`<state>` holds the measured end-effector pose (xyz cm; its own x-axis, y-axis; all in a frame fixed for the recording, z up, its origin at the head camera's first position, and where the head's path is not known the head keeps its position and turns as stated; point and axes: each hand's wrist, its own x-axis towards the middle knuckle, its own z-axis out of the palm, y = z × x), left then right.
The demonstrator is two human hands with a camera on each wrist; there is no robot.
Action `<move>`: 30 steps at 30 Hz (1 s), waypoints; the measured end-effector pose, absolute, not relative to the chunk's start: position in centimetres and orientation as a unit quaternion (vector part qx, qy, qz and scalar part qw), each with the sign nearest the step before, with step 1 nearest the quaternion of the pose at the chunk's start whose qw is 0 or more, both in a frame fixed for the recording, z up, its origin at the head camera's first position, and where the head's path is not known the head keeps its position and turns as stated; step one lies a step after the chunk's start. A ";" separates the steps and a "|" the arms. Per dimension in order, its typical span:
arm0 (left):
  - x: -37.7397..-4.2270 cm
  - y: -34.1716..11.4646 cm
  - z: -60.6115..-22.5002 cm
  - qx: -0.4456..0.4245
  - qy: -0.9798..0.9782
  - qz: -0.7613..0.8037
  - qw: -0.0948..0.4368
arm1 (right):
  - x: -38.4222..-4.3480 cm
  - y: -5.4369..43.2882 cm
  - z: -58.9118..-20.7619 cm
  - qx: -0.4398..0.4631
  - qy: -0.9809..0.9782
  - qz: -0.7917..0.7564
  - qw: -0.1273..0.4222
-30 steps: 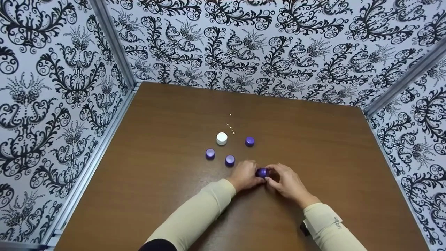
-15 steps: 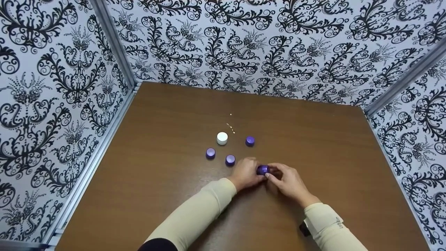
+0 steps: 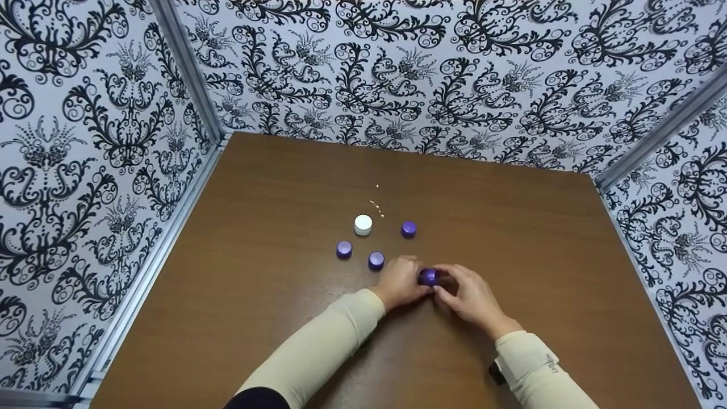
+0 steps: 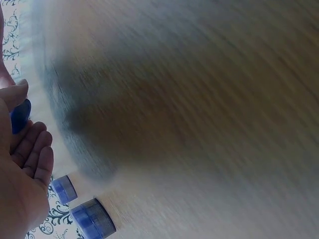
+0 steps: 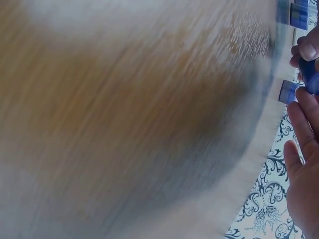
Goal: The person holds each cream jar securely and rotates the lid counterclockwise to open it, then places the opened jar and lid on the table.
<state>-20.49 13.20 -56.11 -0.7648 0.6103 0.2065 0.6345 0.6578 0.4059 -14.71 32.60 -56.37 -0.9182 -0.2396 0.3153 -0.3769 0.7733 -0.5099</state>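
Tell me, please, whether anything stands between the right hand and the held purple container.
Nothing visible does: the right hand holds the purple container, with the left hand at its opposite side. The white container and three other purple ones stand farther forward.

Desk [image 3: 255, 227]: brown, streaked wood grain. Held jar [image 3: 429, 277]: glossy purple. Two jars [image 3: 344, 250] toward desk's left edge: purple sides, lilac tops. Jar nearer far edge [image 3: 408, 229]: purple throughout. Tub [image 3: 363, 225]: plain white. Sleeves [image 3: 318, 343]: cream. Wall [image 3: 397, 68]: white, black floral scrolls.

Brn wood-look table [image 3: 255, 227] w/ 1 wht container [image 3: 363, 225], 3 purp. ones [image 3: 344, 249] nr it & pale specks [image 3: 382, 216].
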 end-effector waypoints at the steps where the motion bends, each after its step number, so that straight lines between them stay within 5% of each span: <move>1: -20.5 13.2 -56.1 -0.342 -0.910 -0.233 0.026 | -14.7 32.6 -56.4 0.159 -0.933 0.302 0.114; 9: -20.5 13.2 -56.1 -0.340 -0.910 -0.236 0.029 | -14.8 32.3 -56.5 0.102 -0.910 0.397 0.068; 19: -20.3 13.1 -56.1 -0.346 -0.908 -0.235 0.035 | -14.7 32.2 -56.2 0.126 -0.918 0.366 0.089; 30: -20.5 13.1 -56.4 -0.359 -0.902 -0.235 0.050 | -14.7 32.0 -56.3 0.074 -0.928 0.362 0.048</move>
<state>-20.49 13.08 -56.42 -0.7366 0.6244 0.2601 0.6718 0.6307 0.3884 -14.67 32.03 -56.29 -0.9844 -0.1025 0.1429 -0.1722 0.7271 -0.6646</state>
